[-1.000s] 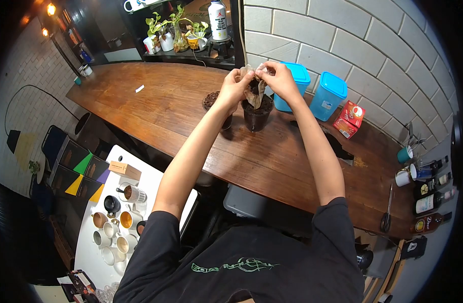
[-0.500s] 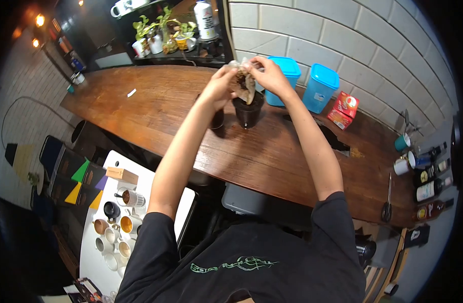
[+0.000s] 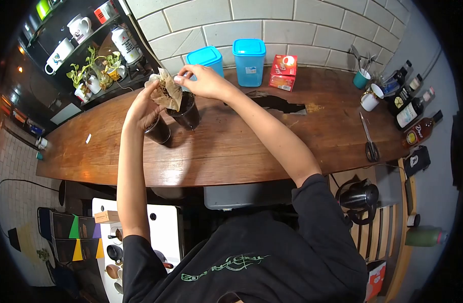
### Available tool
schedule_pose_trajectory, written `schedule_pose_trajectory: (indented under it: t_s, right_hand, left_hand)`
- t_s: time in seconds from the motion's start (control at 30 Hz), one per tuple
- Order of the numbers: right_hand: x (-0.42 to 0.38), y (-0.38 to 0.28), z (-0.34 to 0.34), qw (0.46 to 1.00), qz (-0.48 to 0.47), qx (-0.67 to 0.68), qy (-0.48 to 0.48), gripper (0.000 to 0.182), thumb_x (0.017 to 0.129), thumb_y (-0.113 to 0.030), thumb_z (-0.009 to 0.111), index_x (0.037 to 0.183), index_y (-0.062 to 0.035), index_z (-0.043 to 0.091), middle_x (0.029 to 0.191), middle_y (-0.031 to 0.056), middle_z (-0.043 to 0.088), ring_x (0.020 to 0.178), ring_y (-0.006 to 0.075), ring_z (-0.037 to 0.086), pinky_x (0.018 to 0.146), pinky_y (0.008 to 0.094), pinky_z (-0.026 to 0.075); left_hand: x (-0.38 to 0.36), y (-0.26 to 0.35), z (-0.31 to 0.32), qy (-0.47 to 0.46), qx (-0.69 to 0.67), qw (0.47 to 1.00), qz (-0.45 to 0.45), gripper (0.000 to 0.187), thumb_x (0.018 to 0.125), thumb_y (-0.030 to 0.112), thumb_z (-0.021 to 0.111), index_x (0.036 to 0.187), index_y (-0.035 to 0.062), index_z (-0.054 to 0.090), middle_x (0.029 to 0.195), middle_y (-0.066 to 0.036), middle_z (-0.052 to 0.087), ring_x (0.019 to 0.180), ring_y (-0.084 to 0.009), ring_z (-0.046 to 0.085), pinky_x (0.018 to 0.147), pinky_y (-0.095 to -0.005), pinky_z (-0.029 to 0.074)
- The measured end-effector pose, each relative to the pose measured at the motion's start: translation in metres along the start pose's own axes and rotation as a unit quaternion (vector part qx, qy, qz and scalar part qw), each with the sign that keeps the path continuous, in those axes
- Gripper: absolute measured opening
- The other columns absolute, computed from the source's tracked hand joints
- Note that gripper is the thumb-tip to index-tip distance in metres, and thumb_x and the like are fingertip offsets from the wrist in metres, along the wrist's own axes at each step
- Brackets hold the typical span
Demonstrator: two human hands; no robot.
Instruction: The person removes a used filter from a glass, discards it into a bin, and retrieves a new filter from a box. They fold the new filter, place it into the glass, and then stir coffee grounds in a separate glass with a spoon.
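Note:
A stained paper coffee filter (image 3: pixel 174 96) with dark grounds in it hangs tilted over a dark plastic cup (image 3: pixel 189 119). My left hand (image 3: pixel 142 105) grips the filter's left side, its fingers partly hidden behind the paper. At the filter's upper right edge, the thumb and forefinger of my right hand (image 3: pixel 203 81) are closed in a pinch. A second dark cup (image 3: pixel 159 132), holding brown grounds, stands close below my left hand. Both cups are upright on the wooden counter (image 3: pixel 231 151).
Two blue-lidded containers (image 3: pixel 249 65) and red boxes (image 3: pixel 283 73) stand along the tiled wall. Scissors (image 3: pixel 371 146), a white mug (image 3: pixel 371 97) and several bottles (image 3: pixel 412 112) are at the right. Potted plants (image 3: pixel 97 76) fill a shelf at left.
My view has swung right, so the counter and cups appear farther left. The filter has stayed over the cup, with both hands still at it.

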State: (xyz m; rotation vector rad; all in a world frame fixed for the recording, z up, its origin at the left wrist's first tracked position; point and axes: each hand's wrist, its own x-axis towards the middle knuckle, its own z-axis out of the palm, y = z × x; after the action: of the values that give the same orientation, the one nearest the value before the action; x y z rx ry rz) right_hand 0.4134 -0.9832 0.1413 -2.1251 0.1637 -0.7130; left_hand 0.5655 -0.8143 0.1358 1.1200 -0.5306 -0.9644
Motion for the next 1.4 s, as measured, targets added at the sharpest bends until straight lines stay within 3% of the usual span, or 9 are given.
schedule_pose_trajectory:
  t_s: [0.17, 0.23, 0.5, 0.7, 0.83, 0.93, 1.07, 1.27, 1.4]
  right_hand:
    - [-0.005, 0.001, -0.002, 0.998, 0.03, 0.057, -0.01, 0.039, 0.09, -0.038, 0.067, 0.106, -0.0026, 0.07, 0.094, 0.0179, 0.072, 0.089, 0.0293, 0.07, 0.08, 0.0381, 0.054]
    - [-0.002, 0.001, -0.001, 0.998, 0.017, 0.065, -0.02, 0.036, 0.095, -0.033, 0.065, 0.114, -0.0019, 0.066, 0.101, 0.011, 0.07, 0.078, 0.0156, 0.069, 0.064, 0.0282, 0.057]
    - [0.0, 0.014, 0.004, 0.979, 0.054, 0.196, 0.012, 0.018, 0.098, -0.016, 0.06, 0.099, 0.0015, 0.058, 0.096, 0.0133, 0.065, 0.074, 0.0193, 0.07, 0.056, 0.0295, 0.059]
    - [-0.005, 0.006, 0.001, 0.989, 0.068, 0.119, -0.061, 0.024, 0.101, -0.021, 0.055, 0.113, -0.0001, 0.058, 0.111, 0.01, 0.064, 0.083, 0.0161, 0.067, 0.067, 0.029, 0.056]
    - [-0.002, -0.002, 0.002, 0.989, -0.037, 0.079, -0.122, 0.027, 0.1, -0.019, 0.055, 0.125, -0.0077, 0.058, 0.118, 0.0072, 0.06, 0.092, 0.0148, 0.065, 0.073, 0.0294, 0.056]
    - [0.004, -0.009, 0.003, 0.98, 0.032, 0.152, -0.122, 0.027, 0.099, -0.02, 0.058, 0.124, -0.009, 0.06, 0.116, 0.0064, 0.061, 0.099, 0.0148, 0.064, 0.076, 0.0299, 0.056]
    - [0.01, -0.015, 0.009, 0.978, 0.009, 0.167, -0.128, 0.028, 0.1, -0.023, 0.058, 0.124, -0.0102, 0.061, 0.116, 0.006, 0.061, 0.101, 0.0147, 0.063, 0.08, 0.03, 0.056]
    - [0.027, -0.013, 0.029, 0.919, 0.043, 0.349, -0.179, 0.036, 0.096, -0.023, 0.066, 0.122, 0.0006, 0.06, 0.109, 0.0099, 0.066, 0.099, 0.015, 0.064, 0.087, 0.0282, 0.054]
    - [0.034, -0.017, 0.038, 0.908, 0.089, 0.349, -0.215, 0.036, 0.096, -0.021, 0.066, 0.122, 0.0011, 0.058, 0.107, 0.0103, 0.066, 0.094, 0.0139, 0.066, 0.085, 0.0263, 0.055]
  left_hand:
    - [-0.003, -0.003, 0.014, -0.026, -0.024, 0.999, 0.009, 0.035, 0.101, 0.026, 0.057, 0.126, 0.0014, 0.054, 0.122, -0.013, 0.063, 0.11, -0.0242, 0.064, 0.089, -0.0388, 0.057]
    - [-0.004, -0.004, 0.02, -0.026, -0.025, 0.999, 0.006, 0.036, 0.101, 0.026, 0.056, 0.127, 0.002, 0.054, 0.123, -0.013, 0.063, 0.111, -0.0242, 0.064, 0.09, -0.039, 0.057]
    - [-0.017, -0.006, 0.024, -0.005, -0.059, 0.998, 0.009, 0.035, 0.102, 0.025, 0.055, 0.128, 0.0029, 0.054, 0.126, -0.013, 0.063, 0.116, -0.0248, 0.061, 0.101, -0.0388, 0.05]
    - [-0.017, -0.009, 0.008, -0.017, -0.09, 0.995, 0.04, 0.035, 0.101, 0.026, 0.055, 0.125, 0.0007, 0.055, 0.122, -0.014, 0.064, 0.112, -0.0235, 0.064, 0.097, -0.038, 0.055]
    - [-0.019, -0.001, 0.008, -0.015, -0.12, 0.991, 0.049, 0.035, 0.103, 0.026, 0.052, 0.125, -0.0005, 0.055, 0.124, -0.016, 0.063, 0.113, -0.0253, 0.062, 0.101, -0.0402, 0.051]
    - [-0.026, 0.009, 0.012, -0.032, -0.109, 0.992, 0.047, 0.037, 0.103, 0.028, 0.052, 0.124, -0.0019, 0.054, 0.121, -0.016, 0.064, 0.109, -0.0232, 0.064, 0.096, -0.0379, 0.054]
    - [-0.036, 0.02, 0.008, -0.045, -0.107, 0.992, 0.043, 0.038, 0.102, 0.029, 0.053, 0.124, -0.0013, 0.054, 0.121, -0.015, 0.064, 0.108, -0.022, 0.065, 0.093, -0.036, 0.055]
    - [-0.052, 0.027, -0.01, -0.02, -0.093, 0.993, 0.067, 0.037, 0.102, 0.03, 0.056, 0.125, 0.0012, 0.054, 0.12, -0.013, 0.065, 0.107, -0.0201, 0.065, 0.091, -0.0328, 0.056]
    - [-0.064, 0.032, -0.001, 0.03, -0.047, 0.996, 0.071, 0.036, 0.101, 0.03, 0.058, 0.123, 0.0025, 0.056, 0.119, -0.011, 0.066, 0.106, -0.0186, 0.066, 0.09, -0.0316, 0.057]
